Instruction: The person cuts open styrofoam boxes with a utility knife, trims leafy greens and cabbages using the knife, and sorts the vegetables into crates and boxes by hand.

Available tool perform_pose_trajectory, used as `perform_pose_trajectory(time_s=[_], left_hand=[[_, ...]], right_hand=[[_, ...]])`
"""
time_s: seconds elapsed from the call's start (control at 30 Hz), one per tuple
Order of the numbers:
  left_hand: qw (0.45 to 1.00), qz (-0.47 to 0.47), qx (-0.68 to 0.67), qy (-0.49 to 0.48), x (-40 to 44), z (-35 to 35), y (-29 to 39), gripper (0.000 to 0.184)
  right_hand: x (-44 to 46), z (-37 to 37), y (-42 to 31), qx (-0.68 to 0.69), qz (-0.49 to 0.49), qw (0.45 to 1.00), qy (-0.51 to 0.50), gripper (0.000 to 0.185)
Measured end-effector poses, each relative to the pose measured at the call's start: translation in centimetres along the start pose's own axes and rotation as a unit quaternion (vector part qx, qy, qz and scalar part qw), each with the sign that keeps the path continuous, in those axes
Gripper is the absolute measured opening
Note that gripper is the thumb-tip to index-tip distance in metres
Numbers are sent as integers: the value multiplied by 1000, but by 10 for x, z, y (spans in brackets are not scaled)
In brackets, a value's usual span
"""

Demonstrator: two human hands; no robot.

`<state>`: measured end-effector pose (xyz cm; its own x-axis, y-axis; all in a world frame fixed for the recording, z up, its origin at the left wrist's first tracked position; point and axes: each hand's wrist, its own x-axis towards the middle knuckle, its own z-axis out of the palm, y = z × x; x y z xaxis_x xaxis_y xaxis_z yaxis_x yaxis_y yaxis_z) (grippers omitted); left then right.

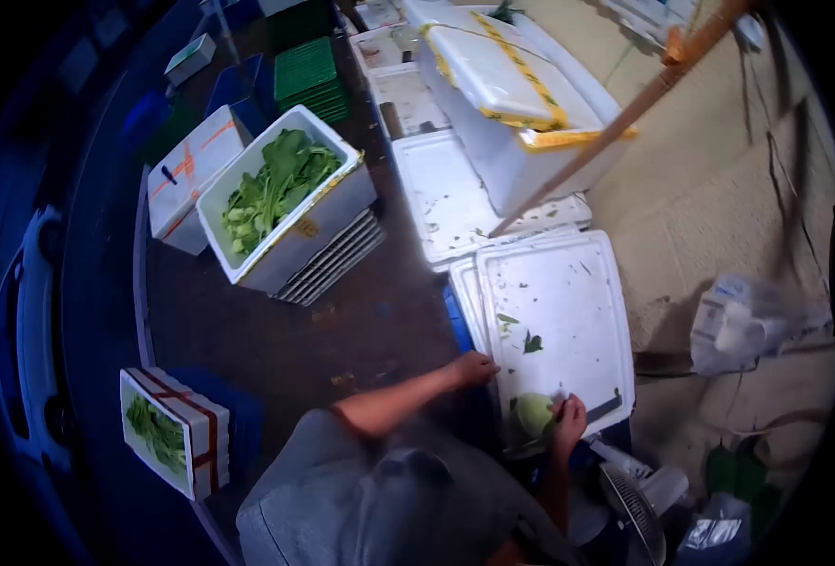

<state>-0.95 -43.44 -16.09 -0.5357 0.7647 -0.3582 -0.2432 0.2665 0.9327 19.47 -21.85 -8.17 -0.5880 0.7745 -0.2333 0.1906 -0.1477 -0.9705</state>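
Observation:
A pale green round vegetable [534, 415], perhaps a cabbage, sits at the near end of a white foam lid [568, 311]. Against its right side, my right hand [570, 420] has its fingers pinched together; what is between them is too small to make out. My left hand [475, 368] is closed at the lid's left edge, with its fingertips touching or close to the rim. Whether it grips anything there is hidden. Leaf scraps [533, 341] and dark bits are scattered over the lid.
Left of me stands a foam box [290, 231] of leafy greens on stacked trays, beside a closed foam box [191, 174]. Another box of greens [158, 429] is lower left. A slanted pole [616, 132] crosses the right side. A fan [634, 509] stands close by my right arm.

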Motion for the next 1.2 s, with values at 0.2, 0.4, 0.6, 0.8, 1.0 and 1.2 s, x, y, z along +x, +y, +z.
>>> perform_pose_trajectory(time_s=[0.2,0.4,0.6,0.8,1.0,1.2], left_hand=[[983,109,99,113,-86,-136,-101,29],[936,-109,-170,288,-207,-277,3,23],[854,-81,-123,498,-296,-316,-115,25],[791,-294,-130,520,-356,-279,-187,36],[678,-277,-287,618,-374,-308,-153,38],[627,-197,-315,684,-379,-392,-96,22]], right_hand=[[-72,159,13,-113,131,960,-220,25],[-63,323,-25,-210,61,892,-395,27],[-45,439,-29,-226,40,841,-490,26],[-59,546,-24,-247,38,781,-572,30],[-69,675,-7,-237,5,712,-661,29],[-76,804,21,-228,-91,697,-673,19]])
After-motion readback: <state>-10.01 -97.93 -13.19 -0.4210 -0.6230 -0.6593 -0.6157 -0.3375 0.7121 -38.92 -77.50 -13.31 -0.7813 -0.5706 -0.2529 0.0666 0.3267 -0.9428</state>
